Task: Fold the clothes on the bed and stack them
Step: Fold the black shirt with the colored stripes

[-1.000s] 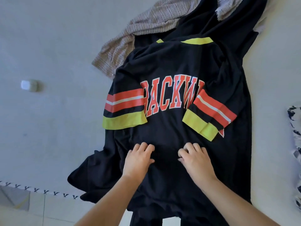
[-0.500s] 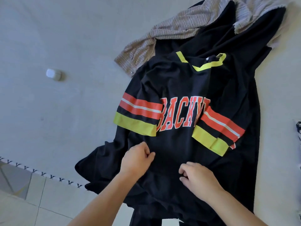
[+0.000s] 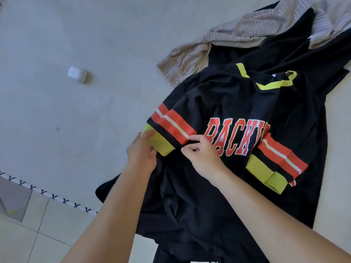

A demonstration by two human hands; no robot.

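Observation:
A black jersey [image 3: 224, 103] with red letters, red-white stripes and yellow cuffs lies on the grey bed sheet [image 3: 79, 114], both sleeves folded in over its front. My left hand [image 3: 141, 151] grips the yellow cuff of the left sleeve [image 3: 171, 128]. My right hand [image 3: 201, 156] pinches the same sleeve's edge beside the letters. The right sleeve [image 3: 275, 164] lies flat. Another black garment [image 3: 190, 215] spreads underneath and hangs over the bed edge. A beige knitted garment [image 3: 218, 44] lies behind, partly under the black cloth.
A small white earbud case [image 3: 77, 74] sits on the sheet at the left. The bed's edge with patterned trim [image 3: 47, 194] runs across the lower left, with tiled floor [image 3: 38, 234] below it.
Both hands moved up and left from the jersey's lower front to the left sleeve and took hold of it. The view shifted, so the clothes sit further right.

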